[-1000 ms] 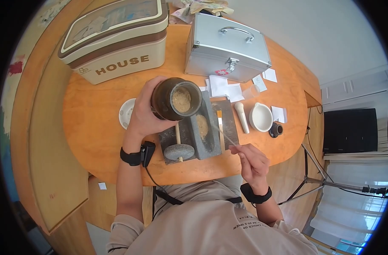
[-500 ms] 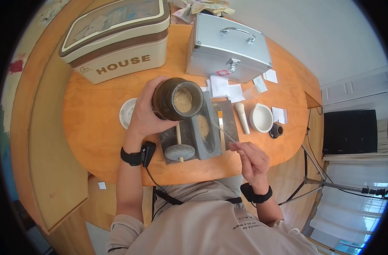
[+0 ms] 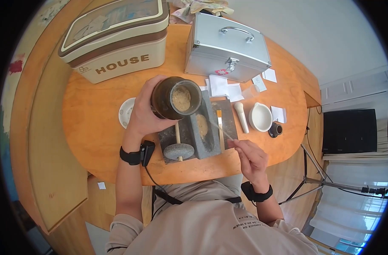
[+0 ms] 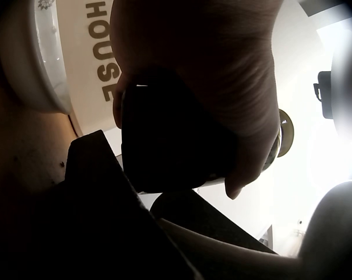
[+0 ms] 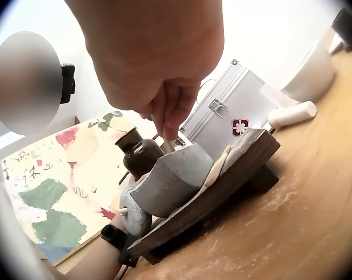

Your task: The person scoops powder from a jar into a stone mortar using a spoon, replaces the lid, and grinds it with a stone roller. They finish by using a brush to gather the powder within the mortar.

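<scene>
My left hand [image 3: 143, 108] grips a dark brown jar [image 3: 160, 100] above the grinding board, its mouth tilted toward me with tan powder [image 3: 181, 99] inside. In the left wrist view the jar [image 4: 170, 137] is a dark shape under the palm. My right hand [image 3: 252, 160] pinches a thin, pale stick-like tool [image 3: 223, 131] between thumb and fingers, its far end over the grey stone trough [image 3: 209, 146]. More tan powder [image 3: 202, 126] lies in that trough. Left of it rests a stone grinding wheel [image 3: 178, 151] on a wooden rod.
A flat brush [image 3: 220, 124] lies on the dark board [image 3: 231, 129]. To the right are a white pestle [image 3: 241, 117], a white mortar [image 3: 260, 117] and a small dark lid-like piece [image 3: 276, 130]. A silver case [image 3: 228, 46] and a HOUSE box [image 3: 117, 59] stand behind; a white dish [image 3: 126, 113] sits left.
My right fingertips and the thin tool have shifted slightly up and left, toward the trough. The jar stays tilted in my left hand, almost still.
</scene>
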{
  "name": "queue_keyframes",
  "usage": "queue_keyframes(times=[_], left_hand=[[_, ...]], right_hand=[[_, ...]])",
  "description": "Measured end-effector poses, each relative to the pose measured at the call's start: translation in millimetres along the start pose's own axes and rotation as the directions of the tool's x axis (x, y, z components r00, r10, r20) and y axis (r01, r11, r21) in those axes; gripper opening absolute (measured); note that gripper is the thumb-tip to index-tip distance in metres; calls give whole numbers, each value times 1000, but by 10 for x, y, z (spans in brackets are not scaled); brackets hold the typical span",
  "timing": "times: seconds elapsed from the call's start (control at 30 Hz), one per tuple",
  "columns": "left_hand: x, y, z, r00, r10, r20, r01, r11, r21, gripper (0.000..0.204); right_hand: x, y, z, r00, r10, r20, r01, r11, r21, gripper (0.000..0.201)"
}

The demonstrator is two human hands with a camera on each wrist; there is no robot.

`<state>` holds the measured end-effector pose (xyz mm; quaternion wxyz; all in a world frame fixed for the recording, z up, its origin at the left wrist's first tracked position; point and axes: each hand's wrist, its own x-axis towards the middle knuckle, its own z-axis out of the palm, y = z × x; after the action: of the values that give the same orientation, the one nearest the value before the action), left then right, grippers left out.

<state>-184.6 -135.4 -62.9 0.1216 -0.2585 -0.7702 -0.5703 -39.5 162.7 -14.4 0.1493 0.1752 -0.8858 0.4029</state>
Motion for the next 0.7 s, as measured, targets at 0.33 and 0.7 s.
queue_keyframes(times=[0.33, 0.7], left_hand=[[-3, -1, -6, 1000, 6, -2, -6, 1000, 11, 99], [4, -7, -5, 1000, 5, 3, -5, 1000, 10, 99]], right_hand=[[-101, -8, -26, 988, 156, 13, -157, 980, 122, 23], [-186, 67, -7, 935, 353, -32, -321, 882, 346, 21]])
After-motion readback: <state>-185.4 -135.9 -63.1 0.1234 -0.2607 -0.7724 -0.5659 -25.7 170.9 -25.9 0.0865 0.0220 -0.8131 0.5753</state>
